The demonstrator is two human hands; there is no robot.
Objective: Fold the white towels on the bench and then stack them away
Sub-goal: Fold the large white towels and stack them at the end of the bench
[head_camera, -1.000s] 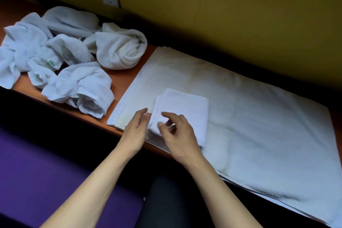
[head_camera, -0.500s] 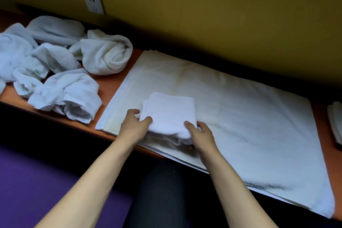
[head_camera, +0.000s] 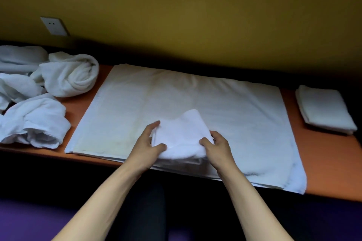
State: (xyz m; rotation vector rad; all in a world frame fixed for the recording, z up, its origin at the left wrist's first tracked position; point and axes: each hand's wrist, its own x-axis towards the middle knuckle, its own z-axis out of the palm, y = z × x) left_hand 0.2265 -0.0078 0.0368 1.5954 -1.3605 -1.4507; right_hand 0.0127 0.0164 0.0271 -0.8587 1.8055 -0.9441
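In the head view, we look down at an orange bench (head_camera: 323,164) that runs along a yellow wall (head_camera: 195,15). A big white towel (head_camera: 244,119) lies spread flat on the bench, and its near edge hangs a little over the front of the bench. Near the front edge of this big towel we hold a small folded towel (head_camera: 181,135) with both hands. Our left hand (head_camera: 148,143) grips its left side, with the thumb on top of the cloth and the fingers curled around the edge. Our right hand (head_camera: 217,147) grips its right side in the same way, the thumb pressing on top and the other fingers going under the cloth. The far part of the folded towel seems lifted a little, but we cannot tell if the near part touches the big towel. At the left end of the bench there is a pile of crumpled towels (head_camera: 45,94), well apart from our hands. At the right end, just beside the big towel, lies a stack of folded towels (head_camera: 325,109). On the wall above the pile we see a white socket (head_camera: 54,26).
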